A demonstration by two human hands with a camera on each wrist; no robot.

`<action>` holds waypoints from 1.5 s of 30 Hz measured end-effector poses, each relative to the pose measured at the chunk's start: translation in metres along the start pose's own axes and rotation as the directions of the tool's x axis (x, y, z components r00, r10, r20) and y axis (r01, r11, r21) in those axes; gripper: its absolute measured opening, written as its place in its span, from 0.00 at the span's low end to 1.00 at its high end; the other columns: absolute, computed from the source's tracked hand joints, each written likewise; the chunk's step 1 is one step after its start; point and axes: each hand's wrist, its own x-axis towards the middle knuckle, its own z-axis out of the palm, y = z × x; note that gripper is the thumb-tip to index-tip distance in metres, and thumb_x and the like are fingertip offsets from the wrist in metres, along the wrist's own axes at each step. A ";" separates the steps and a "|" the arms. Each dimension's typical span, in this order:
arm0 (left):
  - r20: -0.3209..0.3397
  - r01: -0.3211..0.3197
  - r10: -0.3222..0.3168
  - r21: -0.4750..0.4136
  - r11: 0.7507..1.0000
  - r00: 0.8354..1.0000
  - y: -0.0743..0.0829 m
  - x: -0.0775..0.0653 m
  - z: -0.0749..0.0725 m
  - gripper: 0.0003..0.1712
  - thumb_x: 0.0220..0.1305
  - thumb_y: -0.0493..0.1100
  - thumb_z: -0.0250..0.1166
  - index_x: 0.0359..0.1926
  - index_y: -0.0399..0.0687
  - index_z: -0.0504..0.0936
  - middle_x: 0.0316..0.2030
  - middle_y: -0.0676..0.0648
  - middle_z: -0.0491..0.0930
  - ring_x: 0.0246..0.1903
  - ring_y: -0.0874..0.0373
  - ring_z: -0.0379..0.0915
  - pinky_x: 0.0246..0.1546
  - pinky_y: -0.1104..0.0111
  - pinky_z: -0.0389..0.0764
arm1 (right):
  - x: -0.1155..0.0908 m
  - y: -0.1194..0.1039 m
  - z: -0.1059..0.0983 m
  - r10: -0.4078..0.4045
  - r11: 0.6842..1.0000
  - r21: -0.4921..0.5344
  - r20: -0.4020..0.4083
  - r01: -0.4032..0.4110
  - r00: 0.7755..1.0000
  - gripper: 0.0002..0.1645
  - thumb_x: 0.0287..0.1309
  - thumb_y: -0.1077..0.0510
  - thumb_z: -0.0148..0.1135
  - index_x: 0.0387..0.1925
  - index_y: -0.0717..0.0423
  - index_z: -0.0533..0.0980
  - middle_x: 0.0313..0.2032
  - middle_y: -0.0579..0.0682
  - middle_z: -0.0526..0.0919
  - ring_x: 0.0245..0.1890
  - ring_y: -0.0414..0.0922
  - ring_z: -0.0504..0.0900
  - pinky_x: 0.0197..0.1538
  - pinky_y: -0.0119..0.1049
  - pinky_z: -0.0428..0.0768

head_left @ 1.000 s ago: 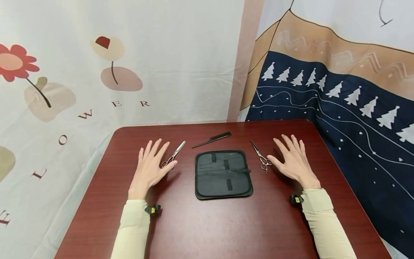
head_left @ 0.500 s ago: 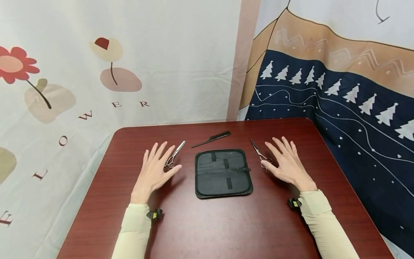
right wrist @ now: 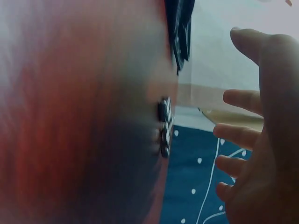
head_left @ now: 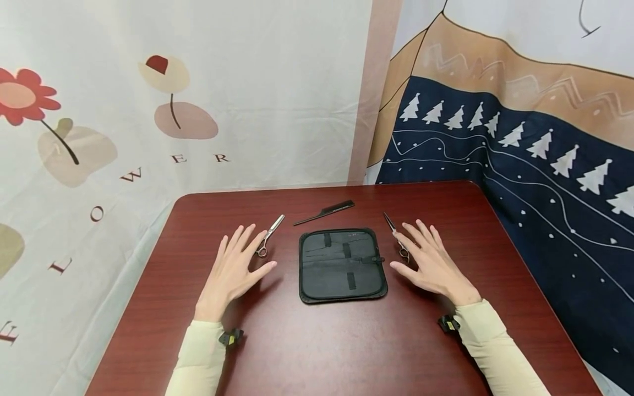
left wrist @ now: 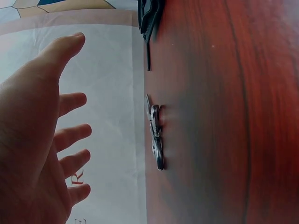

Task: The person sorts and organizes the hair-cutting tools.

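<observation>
On the table (head_left: 277,352), a black case (head_left: 324,281) lay near the middle. The left hand (head_left: 235,269) to its left and the right hand (head_left: 432,264) to its right hung above the table, empty, fingers spread wide. A comb (head_left: 339,208) lay beyond the case's far side; the left scissors (head_left: 275,225) and right scissors (head_left: 390,223) were partly hidden by the hands.

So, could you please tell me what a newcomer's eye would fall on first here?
Probably the black case on the dark red table, between the spread left hand and right hand. Next come the left scissors and right scissors, each near a hand, and the black comb beyond the case. A navy tree-patterned backdrop stands out at right.
</observation>
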 end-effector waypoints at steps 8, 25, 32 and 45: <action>0.025 0.026 -0.025 -0.023 0.999 0.999 -0.001 -0.011 -0.002 0.49 0.74 0.69 0.70 0.86 0.55 0.70 0.87 0.39 0.64 0.89 0.34 0.54 0.87 0.30 0.54 | -0.005 -0.019 0.007 -0.053 0.998 0.016 0.061 0.053 0.997 0.47 0.69 0.36 0.75 0.82 0.48 0.74 0.84 0.62 0.70 0.88 0.71 0.57 0.88 0.75 0.51; 0.056 0.079 -0.077 -0.048 0.996 0.995 -0.004 -0.017 0.003 0.48 0.75 0.69 0.70 0.86 0.52 0.70 0.86 0.39 0.66 0.87 0.34 0.58 0.86 0.29 0.56 | -0.008 -0.043 0.018 -0.151 0.988 0.048 0.187 0.145 0.971 0.44 0.73 0.36 0.73 0.82 0.48 0.74 0.84 0.60 0.71 0.88 0.69 0.62 0.86 0.74 0.60; 0.070 0.098 -0.093 -0.068 0.993 0.993 -0.007 -0.014 0.007 0.48 0.76 0.68 0.69 0.85 0.50 0.71 0.86 0.38 0.66 0.87 0.32 0.58 0.86 0.30 0.57 | -0.008 -0.046 0.019 -0.164 0.986 0.035 0.212 0.160 0.963 0.41 0.73 0.37 0.73 0.78 0.53 0.78 0.83 0.62 0.71 0.86 0.70 0.65 0.86 0.73 0.63; 0.009 0.055 -0.055 -0.083 0.995 0.998 -0.009 -0.005 0.011 0.42 0.76 0.59 0.73 0.81 0.45 0.76 0.82 0.34 0.71 0.83 0.31 0.66 0.80 0.27 0.68 | -0.008 -0.049 0.019 -0.135 0.991 0.015 0.258 0.136 0.957 0.42 0.73 0.38 0.74 0.79 0.53 0.77 0.85 0.62 0.69 0.83 0.67 0.71 0.84 0.71 0.69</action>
